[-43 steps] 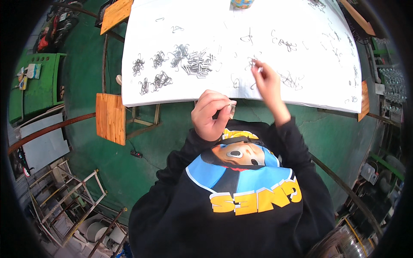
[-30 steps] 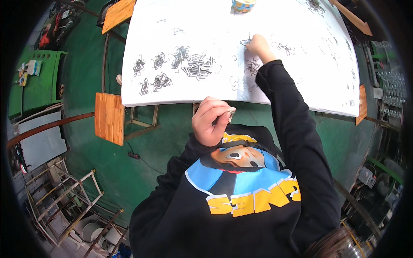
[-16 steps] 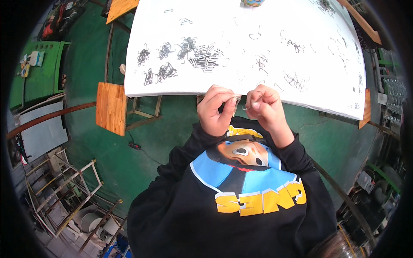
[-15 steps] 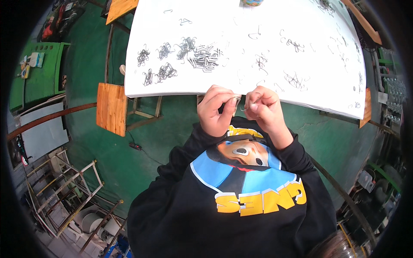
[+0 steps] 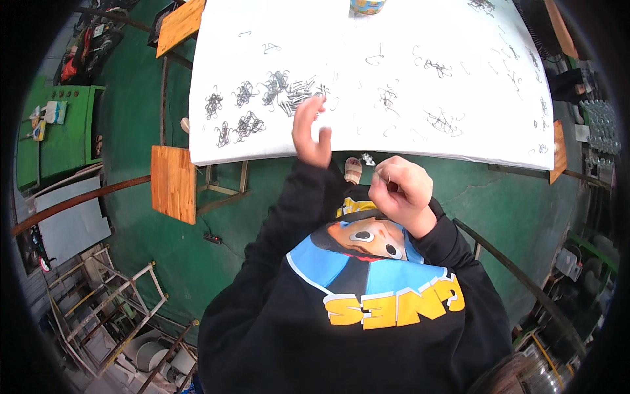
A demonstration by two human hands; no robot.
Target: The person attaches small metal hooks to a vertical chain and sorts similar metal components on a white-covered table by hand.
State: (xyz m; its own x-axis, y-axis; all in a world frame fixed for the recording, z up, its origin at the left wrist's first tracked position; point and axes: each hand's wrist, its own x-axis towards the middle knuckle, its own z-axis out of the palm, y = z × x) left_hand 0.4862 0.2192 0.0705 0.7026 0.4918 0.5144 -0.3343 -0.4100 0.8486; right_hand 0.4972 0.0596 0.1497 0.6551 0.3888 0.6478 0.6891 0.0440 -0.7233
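Far to the left of the hands stands a green cabinet (image 5: pixel 69 121), and nearer, left of the left hand and below the level of the desk (image 5: pixel 298 39), is a wooden seat (image 5: pixel 174 184). On the white-covered desk, left of the left hand, five tangled clumps of thin dark wire hooks (image 5: pixel 249 125) lie near one another in two rough rows. To their right, just beyond the left hand's fingertips, is a heap of short, straight metal pieces (image 5: pixel 298 95). The left hand (image 5: pixel 312 128) reaches over the near edge, its thumb and fingers spread wide apart; it overlaps the heap's lower edge in view, and whether it touches cannot be told. Between the hands, low beyond the desk edge, a patterned shoe (image 5: pixel 353 171) shows. Far beyond that gap stands a colourful tin (image 5: pixel 367 6). A small, blurred silvery thing (image 5: pixel 368 159) appears just left of the right hand (image 5: pixel 401 187), which is curled narrow, thumb against fingers, around a thin wire (image 5: pixel 385 175). Ahead of the right hand, and off to its right, lie looser clusters of hooks (image 5: pixel 443 123); farther right is another wooden seat (image 5: pixel 558 152).
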